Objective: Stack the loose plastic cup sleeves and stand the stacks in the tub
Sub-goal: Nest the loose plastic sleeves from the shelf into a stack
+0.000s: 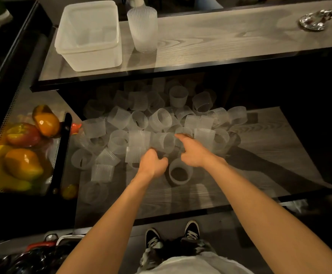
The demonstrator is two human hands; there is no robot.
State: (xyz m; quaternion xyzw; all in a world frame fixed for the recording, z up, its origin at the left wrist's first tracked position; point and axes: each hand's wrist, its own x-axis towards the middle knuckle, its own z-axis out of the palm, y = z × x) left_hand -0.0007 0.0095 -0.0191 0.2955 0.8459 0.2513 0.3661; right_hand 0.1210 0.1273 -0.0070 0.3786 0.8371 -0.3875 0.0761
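Sleeve pile against right-hand fingers

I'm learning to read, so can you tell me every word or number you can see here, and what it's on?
There are none to read. The tub is plain, the stack of sleeves beside it and the loose sleeves show only ribs, and the shoes are too blurred to show any brand.

I saw ribbed, frosted white sleeves; left of them, orange-and-red fruit; above them, a white tub on a grey wood-grain shelf.
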